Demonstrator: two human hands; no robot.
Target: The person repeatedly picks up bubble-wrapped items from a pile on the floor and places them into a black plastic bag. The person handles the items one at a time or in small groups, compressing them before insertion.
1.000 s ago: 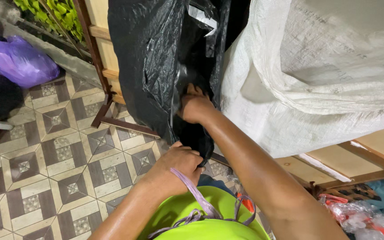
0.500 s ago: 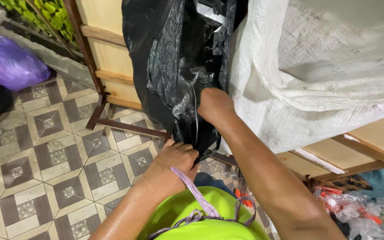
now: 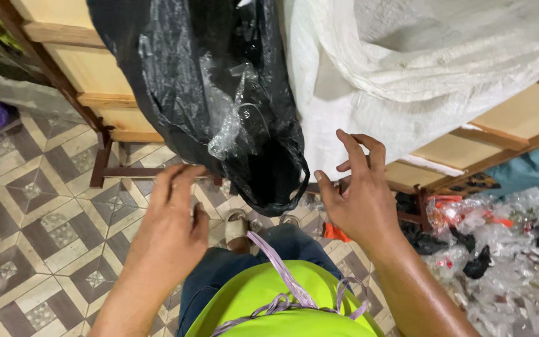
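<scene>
Head view, looking down: my left hand (image 3: 168, 218) and right hand (image 3: 358, 198) are both raised below the black plastic bag (image 3: 219, 93), neither touching it. Left fingers (image 3: 171, 181) lie close together, pointing up toward the bag's lower edge, holding nothing. Right fingers (image 3: 355, 153) are spread and half curled, also holding nothing. The bag hangs from the wooden frame (image 3: 88, 81), with crumpled clear plastic (image 3: 232, 118) stuck to its front. White woven sack (image 3: 419, 68) hangs just beside it, touching. Purple string (image 3: 288, 281) trails over my green shirt (image 3: 282, 309). Tiled floor (image 3: 26, 212) on the left, plastic scrap pile (image 3: 506, 262) on the right.
</scene>
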